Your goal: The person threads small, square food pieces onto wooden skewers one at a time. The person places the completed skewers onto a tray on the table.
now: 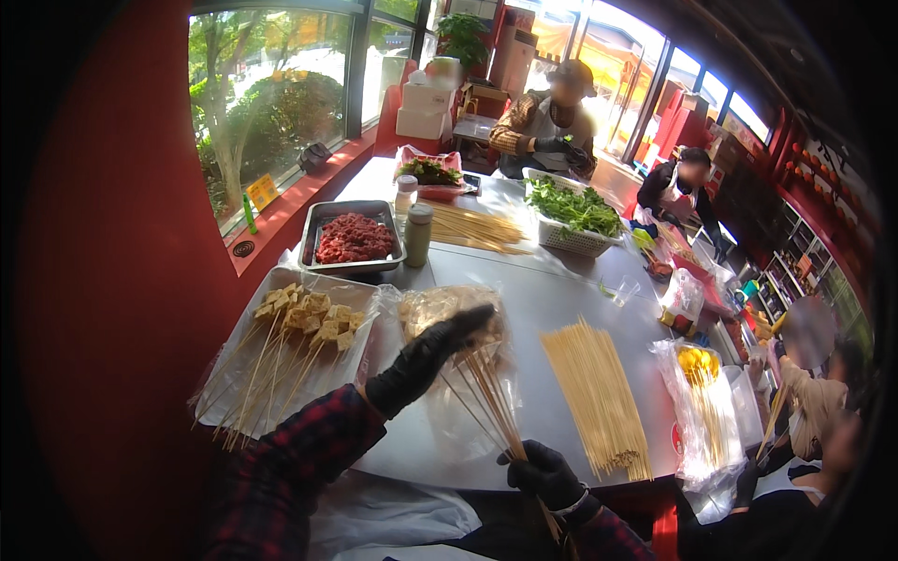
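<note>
My right hand [547, 477], in a black glove, grips a bundle of thin bamboo skewers [494, 400] near its lower end. The skewers fan out upward, and their upper ends reach my left hand [428, 365]. That hand, also gloved in black, is stretched out with the fingers side by side; its palm side is hidden. Behind it lies a clear plastic bag [449, 301] with pale brown pieces inside. On the left, a plastic-lined white tray [242, 393] bears several skewers threaded with tofu-like cubes [312, 312]. A thick pile of bare bamboo skewers [596, 400] lies to the right.
Farther back on the metal table [484, 270] are a steel pan [303, 252] of red chopped meat, two shaker bottles [419, 235], more skewers [470, 226] and a white basket [579, 242] of greens. Yellow-topped skewers [708, 400] lie at right. Other people [551, 126] work around.
</note>
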The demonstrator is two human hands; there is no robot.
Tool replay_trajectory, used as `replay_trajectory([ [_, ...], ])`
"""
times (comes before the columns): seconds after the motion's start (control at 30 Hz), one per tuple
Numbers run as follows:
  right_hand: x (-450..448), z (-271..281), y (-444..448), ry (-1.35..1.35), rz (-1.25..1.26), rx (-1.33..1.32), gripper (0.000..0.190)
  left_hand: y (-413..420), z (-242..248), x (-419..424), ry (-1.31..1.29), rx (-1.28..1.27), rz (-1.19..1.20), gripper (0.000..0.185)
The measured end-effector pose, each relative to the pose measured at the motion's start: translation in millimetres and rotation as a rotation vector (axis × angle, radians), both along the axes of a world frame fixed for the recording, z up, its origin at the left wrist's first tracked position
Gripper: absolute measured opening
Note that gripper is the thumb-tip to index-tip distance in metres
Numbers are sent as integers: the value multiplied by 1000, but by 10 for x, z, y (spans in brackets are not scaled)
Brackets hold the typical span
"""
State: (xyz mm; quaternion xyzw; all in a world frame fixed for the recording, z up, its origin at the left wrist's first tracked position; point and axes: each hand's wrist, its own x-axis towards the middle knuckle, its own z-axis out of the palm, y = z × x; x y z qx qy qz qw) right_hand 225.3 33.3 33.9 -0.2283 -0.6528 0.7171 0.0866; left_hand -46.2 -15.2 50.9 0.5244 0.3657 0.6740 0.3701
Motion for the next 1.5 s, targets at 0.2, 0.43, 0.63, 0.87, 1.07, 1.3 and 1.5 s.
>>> replay_trajectory([
  [0.2,49,-48,40,-3,-101,51,17,-112,-26,-11,-263,-258,169,29],
  [0.43,15,37,-32,73,-240,18,16,46,-18,140,-223,-352,62,22],
  [0.63,213,-71,91,98,-453,122,13,159,-526,268,-117,-595,-165,24],
  [0.87,352,-261,139,209,-475,52,12,400,-1502,682,1396,-147,514,47],
  [1.07,288,-185,66,194,-443,67,13,1160,-1632,691,1259,-281,790,43],
  [1.3,347,-258,12,192,-463,73,11,1582,-1796,290,1496,-580,769,39],
  [1.5,320,-179,7,192,-429,45,10,1506,-2285,-54,1835,-360,857,33],
])
